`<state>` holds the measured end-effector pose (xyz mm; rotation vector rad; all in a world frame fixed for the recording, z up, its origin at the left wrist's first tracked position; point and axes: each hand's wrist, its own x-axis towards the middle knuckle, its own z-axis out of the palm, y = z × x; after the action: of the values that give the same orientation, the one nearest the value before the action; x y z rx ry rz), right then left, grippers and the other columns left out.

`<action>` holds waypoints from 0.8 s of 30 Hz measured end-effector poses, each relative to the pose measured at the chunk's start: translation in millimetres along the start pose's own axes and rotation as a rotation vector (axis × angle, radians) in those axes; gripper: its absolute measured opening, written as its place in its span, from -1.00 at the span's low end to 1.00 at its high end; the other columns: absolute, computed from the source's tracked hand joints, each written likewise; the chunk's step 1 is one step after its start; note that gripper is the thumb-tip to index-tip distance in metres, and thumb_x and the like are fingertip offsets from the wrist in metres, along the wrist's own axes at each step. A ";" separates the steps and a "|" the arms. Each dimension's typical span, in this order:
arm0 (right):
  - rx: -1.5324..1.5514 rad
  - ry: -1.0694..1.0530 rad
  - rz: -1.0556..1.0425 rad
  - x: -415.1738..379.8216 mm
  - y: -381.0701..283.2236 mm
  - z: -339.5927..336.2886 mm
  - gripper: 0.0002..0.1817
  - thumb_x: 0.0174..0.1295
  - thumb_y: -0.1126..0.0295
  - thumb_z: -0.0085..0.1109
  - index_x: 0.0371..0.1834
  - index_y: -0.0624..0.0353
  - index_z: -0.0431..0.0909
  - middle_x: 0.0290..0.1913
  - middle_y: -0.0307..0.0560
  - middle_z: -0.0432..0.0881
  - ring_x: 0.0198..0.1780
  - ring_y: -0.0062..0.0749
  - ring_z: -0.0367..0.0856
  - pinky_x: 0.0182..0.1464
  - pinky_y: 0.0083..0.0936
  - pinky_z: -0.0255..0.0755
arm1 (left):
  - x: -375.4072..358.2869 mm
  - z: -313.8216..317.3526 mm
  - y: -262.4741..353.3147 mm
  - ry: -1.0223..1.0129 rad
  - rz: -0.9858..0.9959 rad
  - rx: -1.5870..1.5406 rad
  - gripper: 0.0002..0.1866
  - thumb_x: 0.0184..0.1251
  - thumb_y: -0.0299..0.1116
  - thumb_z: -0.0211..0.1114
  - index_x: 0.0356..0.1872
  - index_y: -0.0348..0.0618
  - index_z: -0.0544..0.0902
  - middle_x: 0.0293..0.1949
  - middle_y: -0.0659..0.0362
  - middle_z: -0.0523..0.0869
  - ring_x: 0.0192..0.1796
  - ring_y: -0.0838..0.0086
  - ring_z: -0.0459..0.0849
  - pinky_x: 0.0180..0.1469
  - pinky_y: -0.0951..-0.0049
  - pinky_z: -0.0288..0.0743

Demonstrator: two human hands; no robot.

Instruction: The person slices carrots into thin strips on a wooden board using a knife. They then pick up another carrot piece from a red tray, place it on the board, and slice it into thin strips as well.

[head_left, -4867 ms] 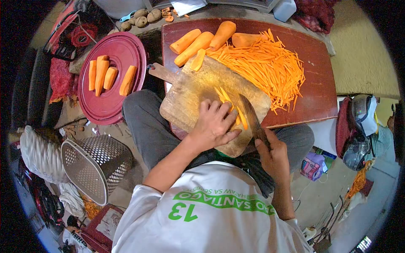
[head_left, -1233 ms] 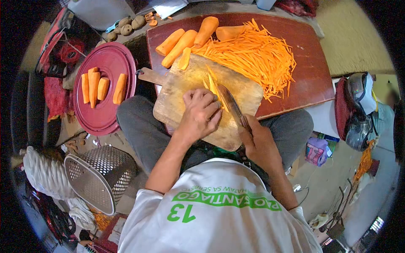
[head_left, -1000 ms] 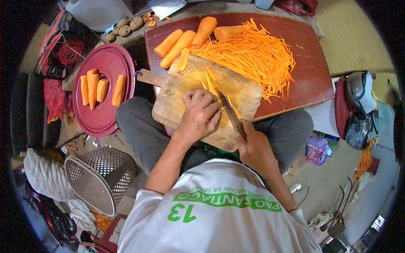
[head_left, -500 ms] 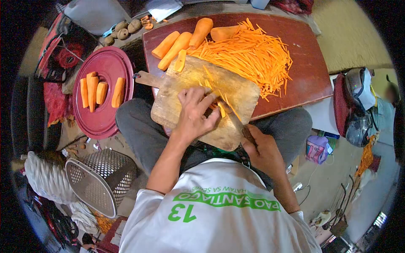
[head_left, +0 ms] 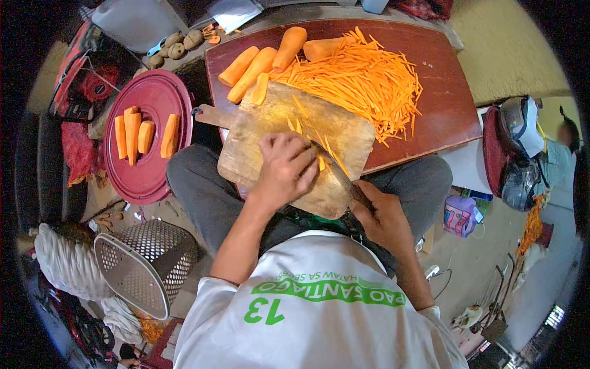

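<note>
With its fingers curled, my left hand presses a carrot piece onto the wooden cutting board; the hand covers most of the piece. My right hand grips the handle of a knife, whose blade lies close beside the left fingertips. Thin carrot strips rest along the blade's far side. A thick carrot slab sits at the board's upper left edge. Beyond the board, a large heap of carrot sticks spreads over the red tabletop.
Several peeled carrots lie at the table's back left. More carrots rest on a round red lid to the left. A perforated basket lies tipped on the floor. Brown round roots sit behind the lid.
The knife blade has shifted slightly against the carrot piece, and less of that piece shows beside my left fingers. Both hands stay in nearly the same place; the whole view has moved a little.
</note>
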<state>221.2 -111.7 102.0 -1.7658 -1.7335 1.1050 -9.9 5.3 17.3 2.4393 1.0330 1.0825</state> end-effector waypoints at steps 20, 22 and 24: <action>-0.063 0.006 0.000 -7.0 -7.2 0.5 -0.62 0.56 0.28 0.24 0.30 0.25 0.57 -0.03 0.36 0.81 0.00 0.38 0.81 0.03 0.11 0.69 | 0.3 10.5 5.3 -0.056 -0.023 0.032 -0.76 0.15 -0.45 0.56 -0.13 -0.15 0.82 -0.13 0.19 0.73 0.15 0.20 0.66 0.29 -0.04 0.29; -0.116 -0.005 -0.010 -2.5 -7.7 1.6 -0.61 0.57 0.28 0.21 0.33 0.25 0.55 -0.06 0.36 0.80 -0.02 0.40 0.80 0.02 0.14 0.67 | 1.6 10.5 5.7 -0.055 -0.021 0.037 -0.76 0.15 -0.46 0.55 -0.13 -0.15 0.82 -0.13 0.19 0.74 0.14 0.20 0.66 0.30 -0.05 0.28; -0.203 -0.023 0.000 7.4 -9.6 4.8 -0.61 0.59 0.28 0.18 0.35 0.24 0.52 -0.09 0.37 0.79 -0.04 0.43 0.78 0.00 0.17 0.65 | 0.5 12.5 7.6 -0.039 -0.020 0.038 -0.77 0.15 -0.46 0.55 -0.14 -0.15 0.82 -0.13 0.19 0.74 0.13 0.20 0.67 0.30 -0.07 0.27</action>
<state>210.8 -104.4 104.8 -1.8778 -1.9180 0.9825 3.3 0.8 12.9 2.4647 1.0730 1.0138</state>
